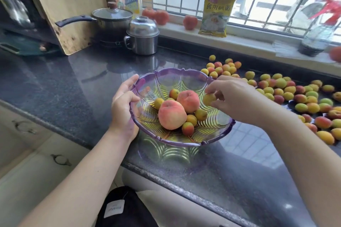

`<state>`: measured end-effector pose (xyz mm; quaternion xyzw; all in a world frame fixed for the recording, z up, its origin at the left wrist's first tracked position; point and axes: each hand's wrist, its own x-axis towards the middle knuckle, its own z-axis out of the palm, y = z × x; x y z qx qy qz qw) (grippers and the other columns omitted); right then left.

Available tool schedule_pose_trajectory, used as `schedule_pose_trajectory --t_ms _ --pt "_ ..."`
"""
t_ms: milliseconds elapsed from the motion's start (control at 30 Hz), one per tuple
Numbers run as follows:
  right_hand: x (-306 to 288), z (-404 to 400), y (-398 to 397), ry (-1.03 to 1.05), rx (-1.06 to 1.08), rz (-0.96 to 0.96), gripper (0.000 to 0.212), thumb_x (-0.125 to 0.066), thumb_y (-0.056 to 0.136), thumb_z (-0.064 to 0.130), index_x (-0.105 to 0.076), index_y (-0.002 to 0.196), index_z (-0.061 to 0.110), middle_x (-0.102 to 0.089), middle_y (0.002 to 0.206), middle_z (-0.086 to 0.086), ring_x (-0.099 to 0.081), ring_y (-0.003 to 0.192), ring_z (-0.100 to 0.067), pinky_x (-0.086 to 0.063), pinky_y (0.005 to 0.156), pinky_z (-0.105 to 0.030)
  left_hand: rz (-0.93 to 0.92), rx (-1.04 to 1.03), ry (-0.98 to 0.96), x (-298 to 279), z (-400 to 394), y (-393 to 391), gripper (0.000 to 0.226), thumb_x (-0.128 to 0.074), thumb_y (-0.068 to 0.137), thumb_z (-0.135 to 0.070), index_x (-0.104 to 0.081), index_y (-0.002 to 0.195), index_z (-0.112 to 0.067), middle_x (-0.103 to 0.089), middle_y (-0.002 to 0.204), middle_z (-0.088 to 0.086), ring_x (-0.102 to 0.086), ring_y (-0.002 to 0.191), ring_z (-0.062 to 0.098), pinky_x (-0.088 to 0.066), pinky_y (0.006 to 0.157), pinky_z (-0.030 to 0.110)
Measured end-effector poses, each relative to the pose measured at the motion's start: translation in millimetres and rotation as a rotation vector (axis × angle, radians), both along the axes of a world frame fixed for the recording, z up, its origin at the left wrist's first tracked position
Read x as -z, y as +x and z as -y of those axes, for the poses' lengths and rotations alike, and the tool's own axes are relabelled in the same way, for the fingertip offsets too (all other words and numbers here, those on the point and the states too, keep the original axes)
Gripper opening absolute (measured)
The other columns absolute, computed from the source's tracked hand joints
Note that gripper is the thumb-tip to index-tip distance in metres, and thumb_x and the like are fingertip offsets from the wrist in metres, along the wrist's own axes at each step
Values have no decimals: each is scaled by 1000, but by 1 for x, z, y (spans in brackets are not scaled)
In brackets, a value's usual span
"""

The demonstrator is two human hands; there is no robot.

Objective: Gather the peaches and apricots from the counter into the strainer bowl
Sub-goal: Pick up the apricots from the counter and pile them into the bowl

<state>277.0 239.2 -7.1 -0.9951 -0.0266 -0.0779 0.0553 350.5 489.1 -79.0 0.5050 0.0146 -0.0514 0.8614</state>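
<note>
The dark worktop (77, 79) is big and shiny. Lots of little apricots (287, 96) lie spread on it to the right, near the window sill. The purple strainer bowl (166, 73) sits near the front edge of the worktop. Two peaches (172, 114) and a few small apricots are already inside it.

The left hand (122, 105) grips the bowl's left rim with curled fingers. The right hand (234, 97) is over the right side of the bowl. Its fingers (214, 105) pinch one yellow apricot (208, 98).

There is open room in the bowl right under that apricot, so I think it can just drop in. The right hand is nearer the pile, so it should fetch more.
</note>
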Motion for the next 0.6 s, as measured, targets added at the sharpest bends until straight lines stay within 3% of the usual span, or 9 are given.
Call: schedule_pose_trajectory --t_ms 167,300,467,600 --pt "-1 -7 13 -237 -66 -113 12 -62 93 14 -70 98 20 -62 94 3 -58 82 -15 -57 72 -36 -13 3 -11 0 -2 0 58 -34 93 7 -60 143 -9 -65 141 17 -70 125 29 -55 109 52" --pt "7 -8 19 -284 -68 -119 15 -63 92 15 -70 103 23 -64 94 5 -58 83 -14 -56 69 -31 -9 4 -32 -4 -3 -2 63 -45 80 -3 -62 139 -11 -64 143 18 -70 125 29 -52 112 55" --pt "13 -6 25 -282 -52 -140 19 -65 91 13 -70 107 21 -65 95 4 -58 81 -14 -36 52 -16 -21 10 -9 0 -2 1 58 -34 94 8 -59 143 -8 -65 141 18 -70 124 29 -52 112 56" --pt "14 -6 26 -270 -40 -142 19 -65 91 12 -69 107 21 -63 94 4 -58 81 -14 -36 53 -16 -13 8 -14 2 -2 3 58 -33 95 8 -60 143 -9 -65 140 18 -70 124 30 -53 110 55"
